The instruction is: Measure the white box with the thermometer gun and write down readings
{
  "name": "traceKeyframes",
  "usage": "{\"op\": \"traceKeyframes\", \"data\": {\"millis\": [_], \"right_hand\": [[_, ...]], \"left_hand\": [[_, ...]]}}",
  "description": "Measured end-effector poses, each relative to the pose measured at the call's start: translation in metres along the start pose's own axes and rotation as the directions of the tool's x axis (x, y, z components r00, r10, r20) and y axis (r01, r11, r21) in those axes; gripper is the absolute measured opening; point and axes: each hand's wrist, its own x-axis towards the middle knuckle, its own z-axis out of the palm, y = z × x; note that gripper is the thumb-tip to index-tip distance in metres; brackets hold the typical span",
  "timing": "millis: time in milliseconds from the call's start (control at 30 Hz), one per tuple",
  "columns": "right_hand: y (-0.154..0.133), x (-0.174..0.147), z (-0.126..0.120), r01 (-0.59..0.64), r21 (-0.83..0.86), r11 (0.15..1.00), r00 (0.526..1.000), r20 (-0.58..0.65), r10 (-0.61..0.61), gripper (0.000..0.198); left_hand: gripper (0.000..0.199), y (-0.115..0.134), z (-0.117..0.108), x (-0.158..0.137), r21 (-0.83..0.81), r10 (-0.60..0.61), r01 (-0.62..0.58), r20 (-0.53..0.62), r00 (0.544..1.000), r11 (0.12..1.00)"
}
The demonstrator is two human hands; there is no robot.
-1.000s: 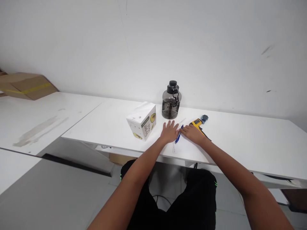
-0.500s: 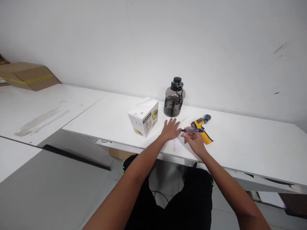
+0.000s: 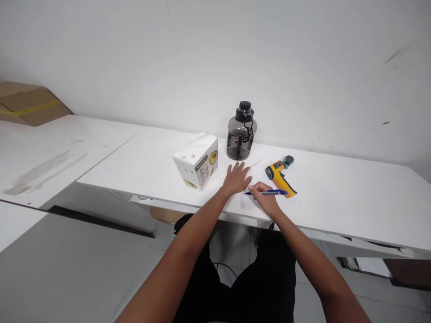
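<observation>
Flat on a white sheet of paper point(image 3: 252, 172) with lines of writing, my left hand point(image 3: 236, 178) has its fingers spread. My right hand point(image 3: 266, 197) is closed around a blue pen point(image 3: 271, 192), whose tip is low over the paper close to my left thumb; whether it touches I cannot tell. A white box point(image 3: 197, 161) with avocado pictures stands left of my left hand. Behind my hands is a dark see-through water bottle point(image 3: 240, 132) with a black cap. A yellow infrared thermometer gun point(image 3: 283, 179) lies to the right of my right hand.
A dark wristwatch point(image 3: 288, 160) lies just behind the thermometer gun. The white table point(image 3: 353, 197) runs along the wall. At the far left, a cardboard box point(image 3: 33, 105) with yellow tape sits on the adjoining tabletop, which has a grey smear.
My right hand with the pen has moved down toward me and lowered onto the paper. My left hand stays flat. The whole view has shifted slightly.
</observation>
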Motion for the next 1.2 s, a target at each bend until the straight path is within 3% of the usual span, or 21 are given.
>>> {"op": "traceKeyframes", "data": {"millis": [1200], "right_hand": [[0.0064,0.0038,0.0051,-0.016,-0.066,0.998,0.998,0.063,0.02,0.035]], "left_hand": [[0.056,-0.0002,0.0008,0.0006,-0.03,-0.007,0.007,-0.005,1.0,1.0]]}}
